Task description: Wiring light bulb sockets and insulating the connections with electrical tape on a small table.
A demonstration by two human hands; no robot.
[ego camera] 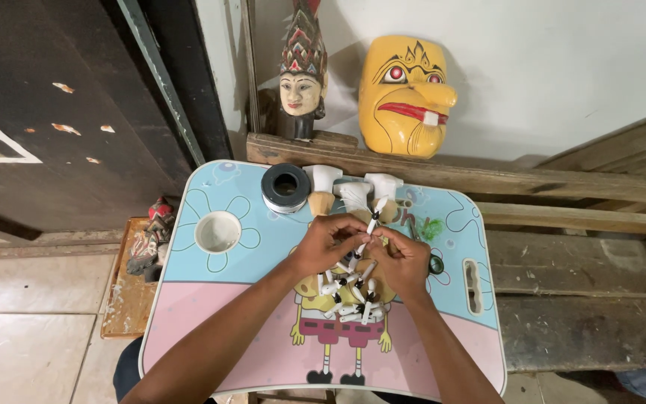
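Left hand (pixel 328 241) and right hand (pixel 401 258) pinching one small white stick (pixel 368 229) between them, pile of sticks (pixel 349 295) just below on lap table (pixel 256 314)

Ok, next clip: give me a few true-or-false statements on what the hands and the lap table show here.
1. Both hands, left hand and right hand, pinch one small white stick. True.
2. The pile of small white pieces lies on the floor. False: it lies on the lap table.
3. The roll of tape sits at the table's far edge. True.
4. The yellow mask lies flat on the table. False: it leans against the wall behind.
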